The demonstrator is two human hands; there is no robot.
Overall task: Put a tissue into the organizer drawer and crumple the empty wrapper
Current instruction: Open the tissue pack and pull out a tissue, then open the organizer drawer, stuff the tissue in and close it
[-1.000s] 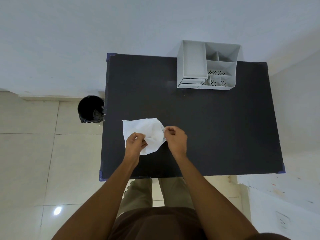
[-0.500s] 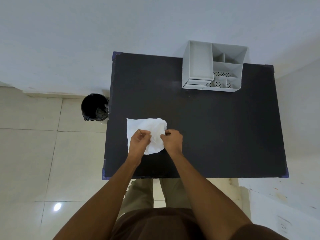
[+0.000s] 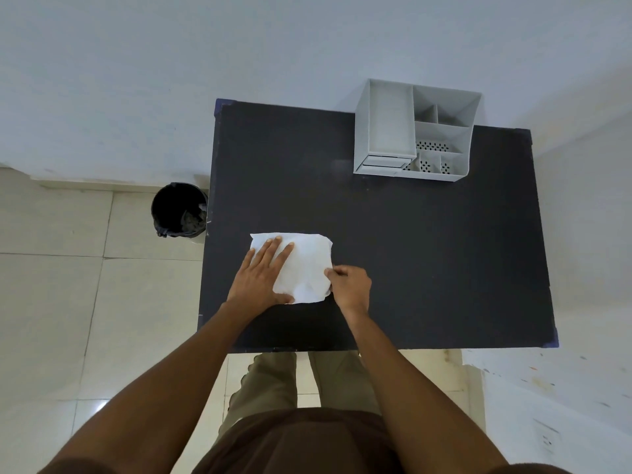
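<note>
A white tissue (image 3: 307, 265) lies spread flat on the black table (image 3: 427, 254), near its left front part. My left hand (image 3: 261, 278) rests flat on the tissue's left half, fingers spread and pressing it down. My right hand (image 3: 350, 285) pinches the tissue's right edge between thumb and fingers. The grey organizer (image 3: 415, 131) stands at the far edge of the table, right of centre, with a small drawer (image 3: 384, 161) at its front left that looks shut. I see no wrapper.
A black waste bin (image 3: 179, 210) stands on the tiled floor just left of the table. A wall runs behind the table and another surface lies to the right. My legs are under the near table edge.
The tissue was held up bunched between both hands; now it lies flat on the table. My left hand opened and pressed down on it, while my right hand moved to its right edge.
</note>
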